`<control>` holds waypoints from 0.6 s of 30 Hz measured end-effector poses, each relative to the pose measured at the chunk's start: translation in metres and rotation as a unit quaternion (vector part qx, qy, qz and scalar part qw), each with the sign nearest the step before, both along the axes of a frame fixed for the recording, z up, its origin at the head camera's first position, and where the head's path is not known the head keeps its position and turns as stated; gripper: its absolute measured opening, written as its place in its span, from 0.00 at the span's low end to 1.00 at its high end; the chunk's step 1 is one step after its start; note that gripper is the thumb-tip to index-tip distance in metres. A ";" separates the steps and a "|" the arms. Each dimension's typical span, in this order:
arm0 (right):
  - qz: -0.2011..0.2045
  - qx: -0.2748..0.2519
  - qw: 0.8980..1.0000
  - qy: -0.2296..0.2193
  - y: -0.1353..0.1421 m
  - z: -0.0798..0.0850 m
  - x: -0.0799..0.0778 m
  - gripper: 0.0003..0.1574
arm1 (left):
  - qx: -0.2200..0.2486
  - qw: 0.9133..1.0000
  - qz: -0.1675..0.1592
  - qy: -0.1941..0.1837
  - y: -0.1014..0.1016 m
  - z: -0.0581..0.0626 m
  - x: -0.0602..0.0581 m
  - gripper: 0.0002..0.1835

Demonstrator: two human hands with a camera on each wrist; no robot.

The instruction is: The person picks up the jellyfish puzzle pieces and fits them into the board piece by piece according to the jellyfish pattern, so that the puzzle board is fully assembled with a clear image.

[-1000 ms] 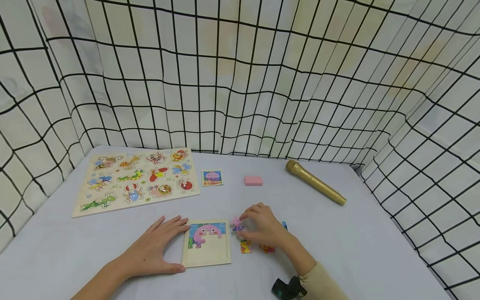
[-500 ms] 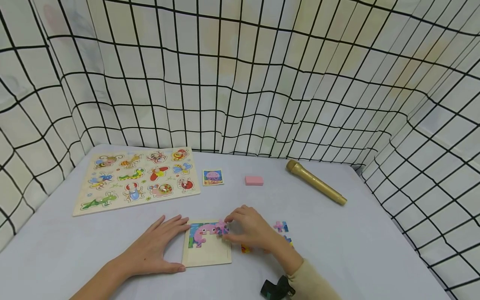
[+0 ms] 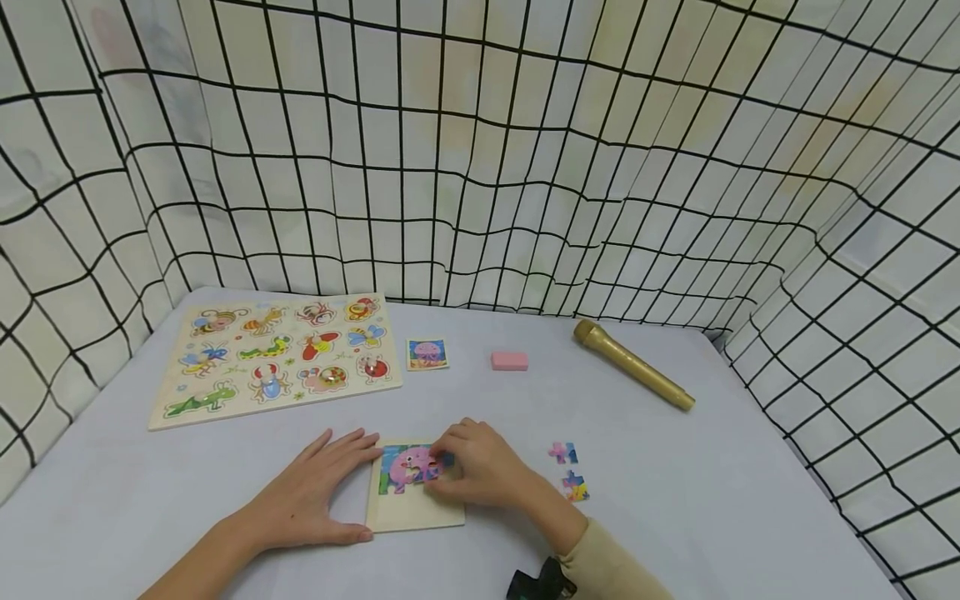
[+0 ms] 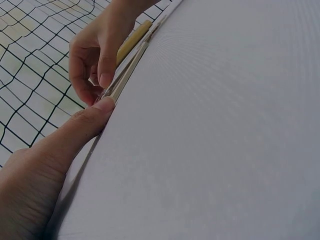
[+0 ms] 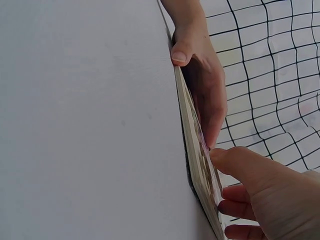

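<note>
A square wooden puzzle board (image 3: 405,517) lies on the table with part of a pink cartoon picture fitted along its top. My left hand (image 3: 307,496) spreads along its left side, fingertips at the upper corner and thumb at the lower. Over the board's upper right, my right hand (image 3: 487,471) pinches a pink and blue jigsaw piece (image 3: 435,467) between thumb and fingers, partly covered by them. From the left wrist view, the left thumb (image 4: 92,117) touches the board's edge. The right wrist view has the right thumb (image 5: 235,160) low over the board's face.
Loose jigsaw pieces (image 3: 575,485) lie right of the board. Behind stand out a large insect peg puzzle (image 3: 277,358), a small picture card (image 3: 427,354), a pink block (image 3: 509,361) and a gold microphone (image 3: 633,364). Black netting (image 3: 480,208) encloses the table's back and sides.
My right hand has carried the pink piece leftward from beside the board to the upper right of the picture. The left hand has stayed at the board's left side.
</note>
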State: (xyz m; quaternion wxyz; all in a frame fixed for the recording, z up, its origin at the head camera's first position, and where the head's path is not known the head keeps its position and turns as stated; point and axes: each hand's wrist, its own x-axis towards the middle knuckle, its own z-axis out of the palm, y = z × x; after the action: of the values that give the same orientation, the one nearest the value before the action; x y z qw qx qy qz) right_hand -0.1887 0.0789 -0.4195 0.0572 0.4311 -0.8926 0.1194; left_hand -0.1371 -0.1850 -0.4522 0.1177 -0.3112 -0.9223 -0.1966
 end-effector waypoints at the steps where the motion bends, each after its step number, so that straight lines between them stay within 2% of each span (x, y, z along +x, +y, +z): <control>1: 0.001 0.001 1.000 0.003 -0.001 0.000 0.001 0.23 | -0.001 1.000 0.000 -0.001 0.000 0.000 0.000 0.49; 9: 0.014 -0.004 0.999 0.039 -0.006 -0.005 0.004 0.22 | -0.001 1.000 0.000 -0.004 0.000 0.000 0.000 0.49; 18: 0.007 0.006 0.997 0.071 -0.006 -0.006 0.008 0.24 | -0.002 1.000 0.000 -0.003 0.000 0.000 0.000 0.49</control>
State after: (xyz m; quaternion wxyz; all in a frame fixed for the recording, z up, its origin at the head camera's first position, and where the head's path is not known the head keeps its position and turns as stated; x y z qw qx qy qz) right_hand -0.1805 0.0725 -0.4251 0.1170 0.4452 -0.8838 0.0835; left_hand -0.1370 -0.1849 -0.4521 0.1144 -0.3112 -0.9230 -0.1952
